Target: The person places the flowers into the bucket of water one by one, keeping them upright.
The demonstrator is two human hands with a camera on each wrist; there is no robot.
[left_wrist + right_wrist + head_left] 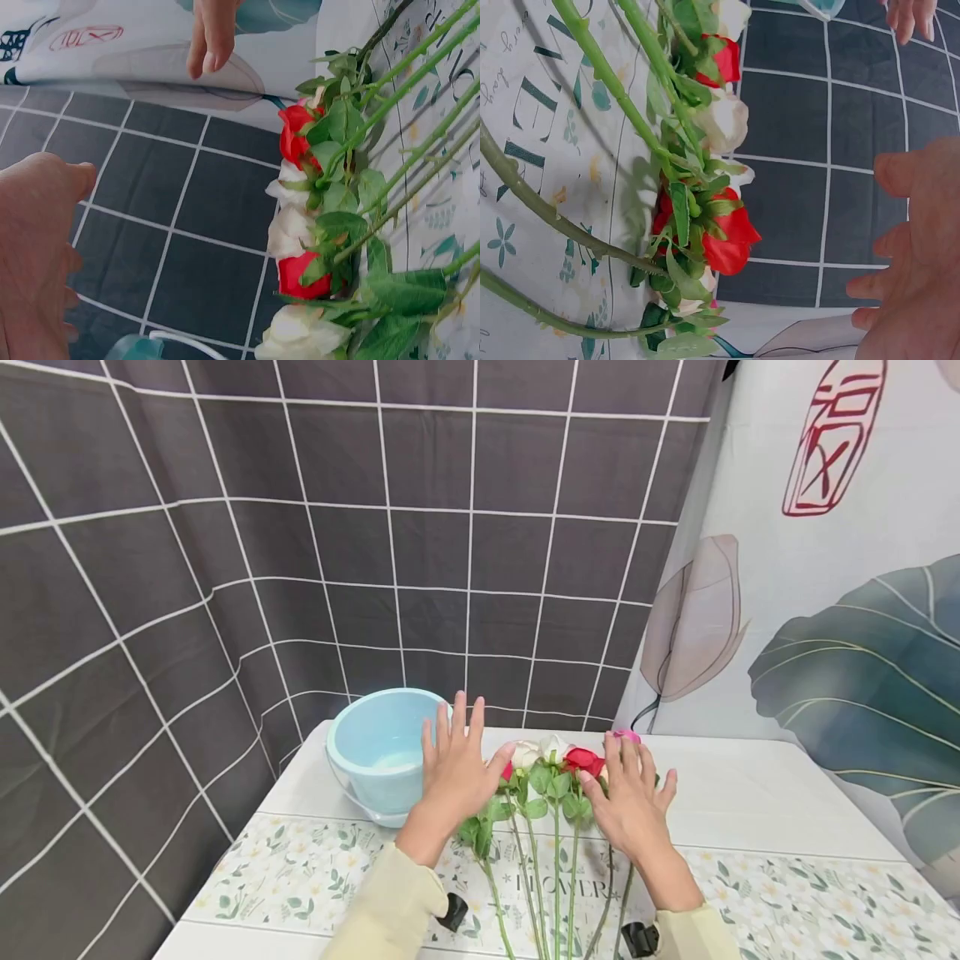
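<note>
Several long-stemmed roses lie side by side on the table, heads toward the back wall: a red rose (583,761), white roses (291,229) and a pink one (627,737) at the right end. My left hand (459,770) is raised over the left end of the row with fingers spread, overlapping the bucket rim in the head view. Fingers apart, my right hand (632,793) hovers over the right end of the row. Neither hand holds anything. Green stems (604,79) run toward me between the two hands. Part of the flower row is hidden behind the hands.
A light blue bucket (367,793) with a handle stands at the back left, beside the roses. The white table (750,777) carries a floral printed runner (300,868). Behind it hangs a dark grid-patterned curtain (427,552), with a leaf-printed white cloth (757,468) at the right.
</note>
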